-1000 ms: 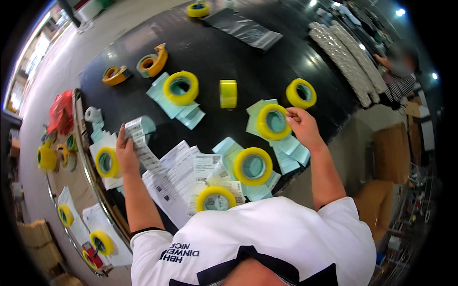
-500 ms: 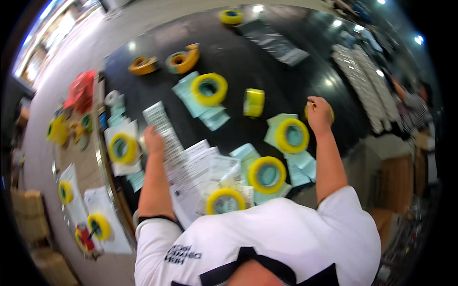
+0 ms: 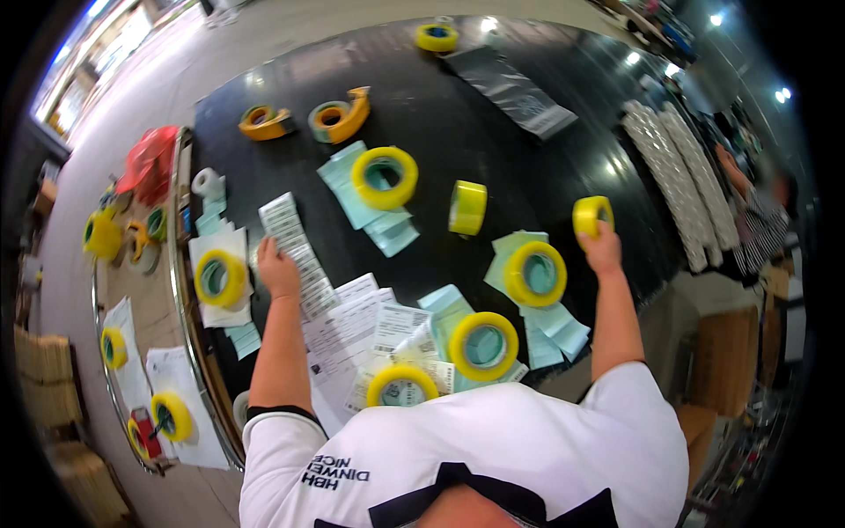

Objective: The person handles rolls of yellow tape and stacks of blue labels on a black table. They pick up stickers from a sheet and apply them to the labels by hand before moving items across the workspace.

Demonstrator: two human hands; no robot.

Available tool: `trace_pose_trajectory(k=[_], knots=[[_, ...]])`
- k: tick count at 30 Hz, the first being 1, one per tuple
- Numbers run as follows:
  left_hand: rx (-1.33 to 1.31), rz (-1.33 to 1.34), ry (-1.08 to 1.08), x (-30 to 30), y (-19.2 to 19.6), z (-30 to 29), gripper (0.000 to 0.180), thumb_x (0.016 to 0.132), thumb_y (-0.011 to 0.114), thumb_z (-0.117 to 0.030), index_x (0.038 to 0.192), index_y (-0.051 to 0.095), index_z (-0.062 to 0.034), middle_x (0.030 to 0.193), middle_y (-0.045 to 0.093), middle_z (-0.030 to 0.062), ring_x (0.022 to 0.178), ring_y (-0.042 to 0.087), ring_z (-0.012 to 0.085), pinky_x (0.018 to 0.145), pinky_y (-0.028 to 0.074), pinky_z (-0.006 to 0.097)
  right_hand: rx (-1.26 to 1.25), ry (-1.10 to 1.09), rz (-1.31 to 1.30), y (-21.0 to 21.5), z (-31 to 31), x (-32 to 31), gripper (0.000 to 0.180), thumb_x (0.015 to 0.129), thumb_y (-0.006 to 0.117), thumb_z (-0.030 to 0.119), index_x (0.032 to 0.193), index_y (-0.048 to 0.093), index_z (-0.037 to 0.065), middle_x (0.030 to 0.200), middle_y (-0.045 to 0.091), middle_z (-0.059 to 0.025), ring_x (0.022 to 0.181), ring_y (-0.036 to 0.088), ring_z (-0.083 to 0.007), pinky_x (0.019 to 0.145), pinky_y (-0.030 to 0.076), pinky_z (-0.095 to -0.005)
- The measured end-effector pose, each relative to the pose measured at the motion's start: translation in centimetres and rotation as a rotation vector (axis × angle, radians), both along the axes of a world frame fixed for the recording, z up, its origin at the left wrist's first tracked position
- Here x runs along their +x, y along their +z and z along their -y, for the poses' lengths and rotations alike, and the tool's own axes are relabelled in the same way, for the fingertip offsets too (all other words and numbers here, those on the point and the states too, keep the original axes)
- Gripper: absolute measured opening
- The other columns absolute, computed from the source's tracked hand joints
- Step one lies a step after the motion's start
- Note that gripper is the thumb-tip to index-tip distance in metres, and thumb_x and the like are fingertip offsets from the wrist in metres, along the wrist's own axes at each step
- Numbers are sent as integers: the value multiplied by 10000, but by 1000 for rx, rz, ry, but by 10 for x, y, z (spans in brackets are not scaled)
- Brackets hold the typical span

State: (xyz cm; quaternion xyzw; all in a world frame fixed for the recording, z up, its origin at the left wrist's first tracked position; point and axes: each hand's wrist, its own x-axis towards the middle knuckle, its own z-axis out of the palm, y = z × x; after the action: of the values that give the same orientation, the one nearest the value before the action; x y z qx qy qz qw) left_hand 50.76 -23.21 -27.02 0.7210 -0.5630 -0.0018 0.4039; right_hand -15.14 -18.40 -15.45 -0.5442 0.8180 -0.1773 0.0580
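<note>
My right hand (image 3: 603, 252) grips the near side of a yellow-rimmed tape roll (image 3: 584, 217) at the right of the black table. This roll is tilted, its hole facing partly right. My left hand (image 3: 279, 271) has its fingers curled at the left edge of a printed label strip (image 3: 298, 255); whether they pinch it is hidden. Printed sheets (image 3: 343, 330) overlap below the strip. Nearer the right hand, another tape roll (image 3: 511, 273) lies on pale blue-green slips (image 3: 554, 330). A yellow roll (image 3: 455, 208) stands on its edge mid-table.
More rolls lie close to me, including one (image 3: 458, 348) on slips. Two orange tape dispensers (image 3: 263, 130) (image 3: 343, 130) sit farther back. A grey plastic bag (image 3: 510, 88) lies at the far side. Bubble-wrapped rolls (image 3: 664, 185) and another person (image 3: 764, 220) are at the right; a metal-framed cart (image 3: 180, 299) adjoins the left.
My right hand, earlier mostly covering the yellow roll, is now lower, and more of the roll shows. My left hand stays beside the label strip. The view has shifted slightly.
</note>
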Motion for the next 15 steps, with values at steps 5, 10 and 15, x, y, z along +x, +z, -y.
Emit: trace_pose_trajectory(k=[5,10,15], knots=[[-138,-87,23,-4,1,5,361,826,591,22,1185,627,29,1328,561,180,1213,539,356,1029,438,405,-460,368,284,104,-4,148,344,880,693,68,1200,585,2,1098,642,-167,1003,648,-298,877,511,-397],[10,185,132,-5,0,9,308,799,610,-3,1099,673,27,1294,572,226,1168,536,392,1033,414,448,-579,1116,164,96,24,346,458,712,816,154,1125,628,90,1045,642,-76,1033,598,-283,1011,346,-516],[-18,-839,-19,-15,69,-25,334,941,513,-85,1231,573,70,1160,629,163,1082,584,268,975,443,372,1,1167,-148,19,58,476,145,886,590,190,1007,657,146,1013,659,-63,1048,598,-251,964,356,-570]])
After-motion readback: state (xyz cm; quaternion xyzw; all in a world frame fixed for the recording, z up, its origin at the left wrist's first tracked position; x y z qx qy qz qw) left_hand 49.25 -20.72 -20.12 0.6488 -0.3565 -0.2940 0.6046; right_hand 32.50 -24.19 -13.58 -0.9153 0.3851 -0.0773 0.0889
